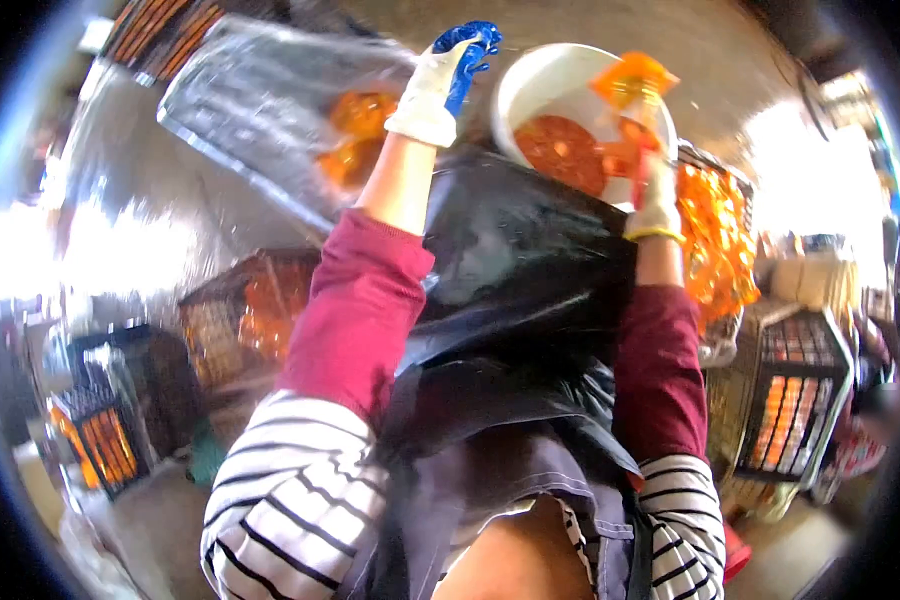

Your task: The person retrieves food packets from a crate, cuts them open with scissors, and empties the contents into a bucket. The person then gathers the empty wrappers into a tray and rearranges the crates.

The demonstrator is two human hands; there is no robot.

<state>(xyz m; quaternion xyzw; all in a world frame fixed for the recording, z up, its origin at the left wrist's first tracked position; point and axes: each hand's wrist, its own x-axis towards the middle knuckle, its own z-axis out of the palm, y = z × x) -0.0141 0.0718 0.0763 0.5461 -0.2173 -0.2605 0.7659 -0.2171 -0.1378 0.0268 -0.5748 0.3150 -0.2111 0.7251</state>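
Note:
My left hand [455, 80], in a white glove with a blue coating, is raised beside a white bucket [502, 95]. Its fingers are loosely bent, the thumb stands apart, and nothing shows in the grip. A thick red-orange mass [560, 153] lies in the bucket. Over the bucket's right side, my right hand [655, 195], gloved with a yellow cuff, is closed on a shiny orange packet [635, 80] that sticks up above it. Red and orange patches by its fingers are blurred, so I cannot tell glove from other items there.
On the left lies a clear plastic-lined tray [240, 90] holding orange packets [360, 120]. To the right of the bucket stands a crate heaped with shiny orange packets [712, 240]. More dark crates [795, 400] stand lower right and lower left [100, 435]. A black apron [520, 260] covers my front.

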